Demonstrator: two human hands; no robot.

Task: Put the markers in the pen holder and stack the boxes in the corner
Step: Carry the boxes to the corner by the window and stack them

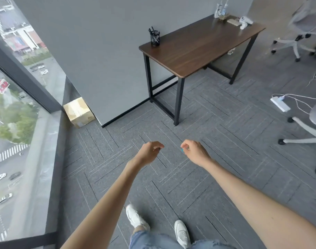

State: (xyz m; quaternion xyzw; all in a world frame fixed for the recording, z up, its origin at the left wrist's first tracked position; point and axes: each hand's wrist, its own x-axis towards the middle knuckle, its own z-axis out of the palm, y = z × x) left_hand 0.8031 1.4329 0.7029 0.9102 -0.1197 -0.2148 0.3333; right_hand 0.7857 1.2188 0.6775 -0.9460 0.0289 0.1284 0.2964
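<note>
Markers (153, 31) already stand in pen holder (155, 40) on desk (198, 49); one box (78, 112) sits in corner by window (13, 87). L hand (150, 151) & R hand (194, 151) loosely curled, holding nothing. Prob. box step: next needs another box to stack.

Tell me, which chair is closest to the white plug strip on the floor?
The grey chair at the right edge, right beside the plug strip. The other chair stands far back, past the desk.
</note>
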